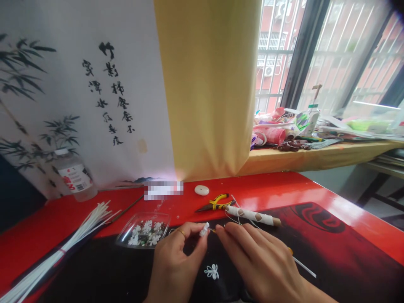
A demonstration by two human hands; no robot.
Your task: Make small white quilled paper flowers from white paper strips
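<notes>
Between the thumb and forefinger of my left hand [176, 256] is a small white cord knot [204, 229]. My right hand [261, 252] is closed just to its right, pinching a thin, needle-like tool [212, 230] whose tip points at the knot; most of the tool is hidden by the fingers. A white strip [305, 267] and a bit of yellow stick out behind that hand. On the dark mat below lies a white flower-shaped cord knot [212, 272]. A clear plastic box [121, 240] with several white knots stands left of my left hand.
Yellow-handled pliers [217, 203] and a thread-wound stick [252, 215] lie beyond my hands, near an oval cream object [201, 190]. A bundle of white cords [67, 244] runs along the left. A plastic bottle [77, 179] stands by the wall; the windowsill [318, 153] is cluttered.
</notes>
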